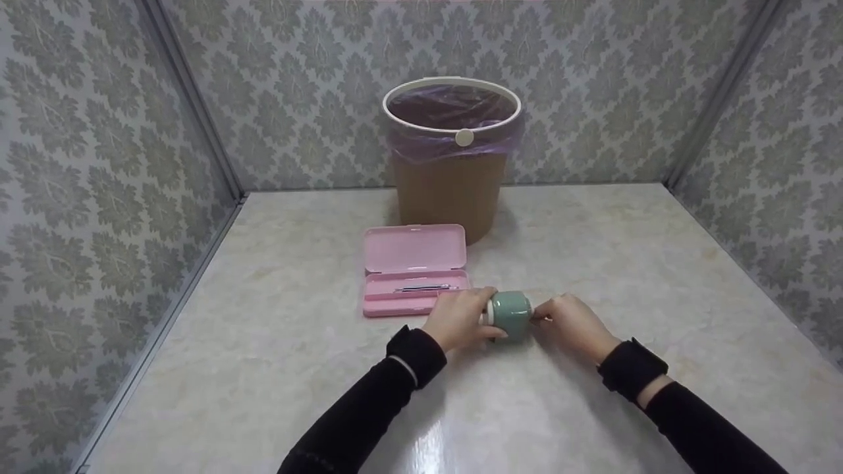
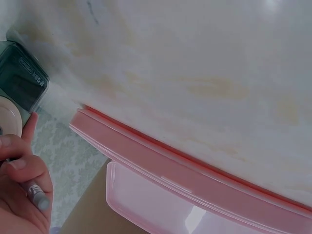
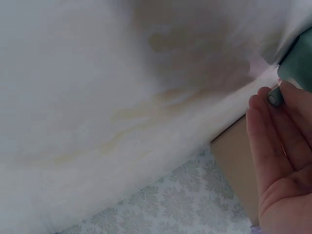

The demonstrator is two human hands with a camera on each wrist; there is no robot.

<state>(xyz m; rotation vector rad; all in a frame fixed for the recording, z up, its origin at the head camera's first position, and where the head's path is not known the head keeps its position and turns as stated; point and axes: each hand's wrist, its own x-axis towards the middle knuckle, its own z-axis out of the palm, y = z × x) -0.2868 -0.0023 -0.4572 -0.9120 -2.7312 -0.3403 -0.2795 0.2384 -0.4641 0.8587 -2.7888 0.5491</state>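
A green hand-crank pencil sharpener [image 1: 512, 313] sits between my hands on the table. With my left hand [image 1: 461, 319] I grip a silvery-grey pencil [image 2: 37, 195], its far end toward the sharpener's pale round front [image 2: 9, 117]. One finger of that hand reaches along the sharpener's side. On the opposite side, my right hand [image 1: 571, 324] pinches the small green crank knob [image 3: 275, 97] between thumb and fingers. The pencil's tip is hidden. An open pink pencil case [image 1: 415, 247], partly behind my left hand, holds a few slim pencils or pens [image 1: 425, 288].
Behind the case stands a brown waste bin [image 1: 448, 184] with a white rim and a translucent purple liner [image 1: 421, 148]. Patterned wall panels [image 1: 316, 99] close off the back and both sides of the marbled table [image 1: 263, 362].
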